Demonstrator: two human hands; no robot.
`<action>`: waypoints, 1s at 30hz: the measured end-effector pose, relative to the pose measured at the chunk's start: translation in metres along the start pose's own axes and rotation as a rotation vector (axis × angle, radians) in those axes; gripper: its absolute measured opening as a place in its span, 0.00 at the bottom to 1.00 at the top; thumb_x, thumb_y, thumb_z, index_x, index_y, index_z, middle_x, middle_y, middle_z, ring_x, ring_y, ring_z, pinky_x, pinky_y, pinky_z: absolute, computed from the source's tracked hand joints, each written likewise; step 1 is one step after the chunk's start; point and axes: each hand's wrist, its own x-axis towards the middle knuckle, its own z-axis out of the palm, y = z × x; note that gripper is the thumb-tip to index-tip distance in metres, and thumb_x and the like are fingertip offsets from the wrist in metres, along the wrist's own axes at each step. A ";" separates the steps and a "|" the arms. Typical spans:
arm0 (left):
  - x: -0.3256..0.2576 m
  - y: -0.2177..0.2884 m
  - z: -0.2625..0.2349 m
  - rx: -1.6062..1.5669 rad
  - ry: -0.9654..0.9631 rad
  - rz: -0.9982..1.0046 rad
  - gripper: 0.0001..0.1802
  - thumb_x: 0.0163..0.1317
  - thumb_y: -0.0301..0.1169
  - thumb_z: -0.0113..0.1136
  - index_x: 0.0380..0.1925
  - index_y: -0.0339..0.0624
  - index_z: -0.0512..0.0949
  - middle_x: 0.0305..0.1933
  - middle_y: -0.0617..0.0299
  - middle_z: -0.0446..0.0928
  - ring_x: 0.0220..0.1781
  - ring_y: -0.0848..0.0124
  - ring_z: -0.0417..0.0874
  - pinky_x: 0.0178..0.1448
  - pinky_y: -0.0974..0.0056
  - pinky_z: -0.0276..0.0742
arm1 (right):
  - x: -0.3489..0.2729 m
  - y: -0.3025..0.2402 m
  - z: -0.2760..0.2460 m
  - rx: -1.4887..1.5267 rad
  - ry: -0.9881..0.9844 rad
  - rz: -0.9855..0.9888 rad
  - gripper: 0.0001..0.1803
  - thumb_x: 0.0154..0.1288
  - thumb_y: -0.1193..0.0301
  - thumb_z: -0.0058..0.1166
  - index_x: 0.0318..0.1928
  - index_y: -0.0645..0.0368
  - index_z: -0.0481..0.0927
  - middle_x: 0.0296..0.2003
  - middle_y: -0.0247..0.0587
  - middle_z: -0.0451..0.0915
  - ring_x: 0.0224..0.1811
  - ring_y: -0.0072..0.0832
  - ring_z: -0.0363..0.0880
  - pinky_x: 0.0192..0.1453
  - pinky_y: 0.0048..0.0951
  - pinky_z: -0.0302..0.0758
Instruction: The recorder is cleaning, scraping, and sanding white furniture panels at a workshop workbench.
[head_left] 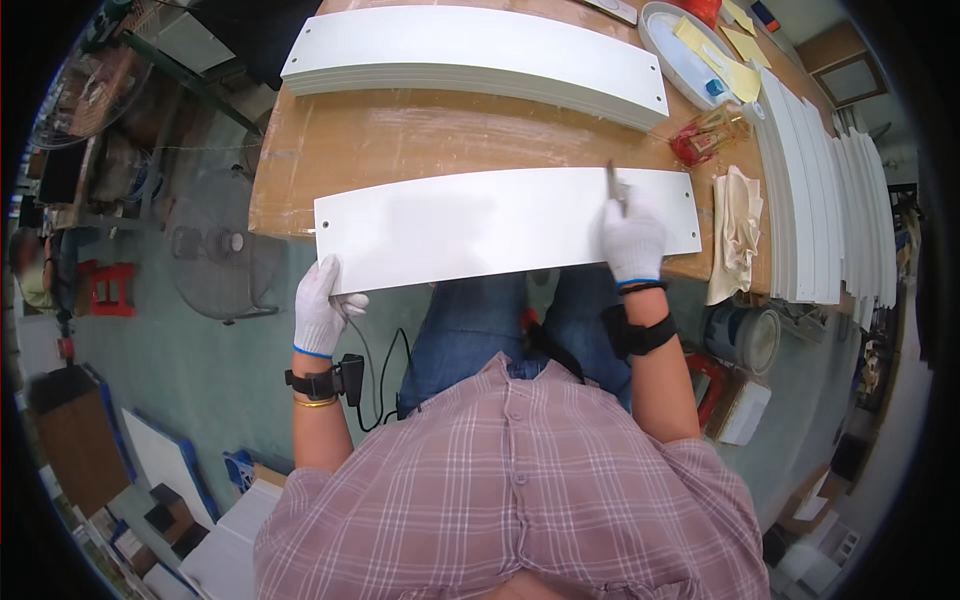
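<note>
A long white panel (470, 225) with small holes near its ends lies along the table's near edge, its near side jutting toward my lap. My left hand (322, 305), in a white glove with blue trim, is closed on the panel's near left corner, thumb on top. Over the panel's right part is my gloved right hand (634, 240), closed around a slim, dark, blade-like tool (614, 185) that points away from me. Motion blurs the tool, so its exact kind is unclear. Whether its tip touches the panel I cannot tell.
Beyond lies a stack of similar white panels (480, 45) on the brown table (420, 130). At the right are a crumpled beige cloth (735, 225), a red-and-clear container (700, 140), a round white tray (660, 35) and upright white panels (800, 190). A floor fan (225, 245) stands left.
</note>
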 end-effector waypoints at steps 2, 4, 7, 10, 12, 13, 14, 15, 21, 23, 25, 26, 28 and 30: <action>0.001 -0.001 0.003 -0.019 -0.008 -0.005 0.17 0.69 0.40 0.49 0.45 0.35 0.70 0.30 0.54 0.80 0.18 0.68 0.81 0.18 0.70 0.77 | -0.017 -0.046 0.004 0.151 -0.006 -0.118 0.13 0.58 0.69 0.50 0.43 0.56 0.80 0.34 0.48 0.80 0.38 0.46 0.79 0.42 0.44 0.76; -0.001 0.000 0.006 0.012 0.055 0.004 0.16 0.69 0.40 0.49 0.43 0.38 0.71 0.29 0.56 0.78 0.16 0.68 0.79 0.14 0.70 0.70 | -0.039 -0.095 0.003 0.243 -0.093 -0.357 0.22 0.61 0.72 0.46 0.56 0.46 0.76 0.30 0.44 0.78 0.36 0.41 0.78 0.40 0.42 0.76; 0.001 -0.001 0.004 -0.001 0.051 -0.012 0.15 0.69 0.40 0.49 0.43 0.38 0.71 0.29 0.56 0.78 0.16 0.68 0.79 0.14 0.70 0.70 | -0.068 -0.132 0.007 0.137 -0.419 -0.518 0.30 0.61 0.72 0.47 0.65 0.35 0.67 0.34 0.42 0.78 0.37 0.38 0.78 0.42 0.39 0.76; -0.001 0.000 -0.001 -0.010 0.042 -0.023 0.16 0.69 0.40 0.49 0.45 0.38 0.71 0.30 0.55 0.79 0.19 0.68 0.81 0.16 0.70 0.74 | -0.061 -0.120 0.006 0.431 -0.492 -0.622 0.25 0.61 0.72 0.48 0.59 0.35 0.73 0.35 0.46 0.79 0.40 0.41 0.79 0.42 0.40 0.77; -0.002 -0.003 -0.003 -0.014 0.021 -0.004 0.16 0.69 0.40 0.49 0.46 0.37 0.70 0.31 0.54 0.79 0.21 0.67 0.82 0.19 0.70 0.77 | -0.045 -0.100 -0.007 0.513 -0.413 -0.284 0.23 0.61 0.71 0.48 0.57 0.40 0.76 0.38 0.49 0.80 0.42 0.43 0.79 0.44 0.40 0.76; -0.001 -0.002 -0.002 -0.008 -0.014 0.016 0.17 0.69 0.39 0.49 0.48 0.37 0.70 0.32 0.54 0.80 0.23 0.67 0.83 0.21 0.69 0.79 | -0.030 -0.081 -0.010 0.350 -0.401 -0.089 0.22 0.61 0.70 0.48 0.57 0.42 0.76 0.40 0.49 0.80 0.43 0.43 0.79 0.46 0.40 0.76; 0.000 -0.004 -0.002 -0.014 0.002 0.024 0.17 0.69 0.39 0.49 0.48 0.37 0.70 0.32 0.54 0.80 0.23 0.67 0.83 0.21 0.69 0.79 | -0.015 -0.065 -0.009 0.184 -0.381 0.102 0.21 0.61 0.70 0.47 0.57 0.45 0.76 0.42 0.50 0.80 0.44 0.44 0.79 0.48 0.40 0.75; 0.001 -0.005 -0.002 -0.002 -0.028 0.031 0.18 0.68 0.37 0.50 0.50 0.35 0.68 0.35 0.53 0.79 0.23 0.67 0.83 0.23 0.69 0.81 | -0.010 -0.057 -0.003 0.188 -0.391 0.087 0.21 0.61 0.70 0.47 0.57 0.45 0.76 0.42 0.50 0.80 0.44 0.44 0.79 0.48 0.40 0.75; -0.003 -0.003 0.001 0.021 -0.061 0.023 0.19 0.62 0.30 0.57 0.49 0.32 0.67 0.36 0.53 0.79 0.24 0.69 0.83 0.24 0.71 0.82 | -0.018 -0.145 0.035 0.233 -0.237 -0.374 0.19 0.62 0.67 0.45 0.54 0.49 0.76 0.41 0.49 0.80 0.45 0.44 0.79 0.49 0.42 0.75; -0.001 -0.004 0.001 0.015 -0.057 0.020 0.19 0.62 0.30 0.58 0.49 0.32 0.67 0.36 0.53 0.79 0.24 0.69 0.83 0.24 0.71 0.81 | -0.022 -0.192 0.039 0.196 -0.414 -0.433 0.18 0.63 0.67 0.45 0.53 0.48 0.76 0.40 0.48 0.80 0.44 0.44 0.79 0.48 0.42 0.75; -0.001 -0.003 0.003 0.006 -0.067 -0.002 0.19 0.62 0.31 0.59 0.48 0.32 0.67 0.36 0.53 0.79 0.23 0.69 0.83 0.24 0.71 0.81 | -0.023 -0.231 0.050 0.179 -0.488 -0.466 0.18 0.63 0.68 0.45 0.53 0.48 0.76 0.39 0.48 0.79 0.44 0.44 0.79 0.48 0.42 0.75; -0.002 -0.003 0.002 0.003 -0.055 0.003 0.19 0.62 0.31 0.59 0.48 0.32 0.67 0.36 0.53 0.79 0.23 0.69 0.83 0.24 0.71 0.81 | -0.025 -0.249 0.058 0.205 -0.526 -0.526 0.17 0.63 0.68 0.45 0.52 0.49 0.76 0.39 0.49 0.79 0.44 0.45 0.79 0.47 0.42 0.75; -0.003 -0.001 0.002 0.039 -0.045 -0.001 0.19 0.62 0.31 0.58 0.49 0.32 0.66 0.35 0.53 0.79 0.23 0.68 0.84 0.25 0.71 0.82 | -0.025 -0.267 0.066 0.233 -0.566 -0.591 0.17 0.63 0.69 0.45 0.52 0.50 0.77 0.38 0.50 0.79 0.44 0.45 0.79 0.47 0.42 0.75; -0.004 -0.002 0.002 0.020 -0.045 0.007 0.19 0.62 0.31 0.58 0.48 0.33 0.67 0.35 0.54 0.79 0.23 0.68 0.84 0.25 0.71 0.82 | -0.025 -0.274 0.071 0.274 -0.554 -0.624 0.18 0.63 0.69 0.46 0.53 0.52 0.78 0.38 0.50 0.79 0.43 0.45 0.79 0.46 0.41 0.75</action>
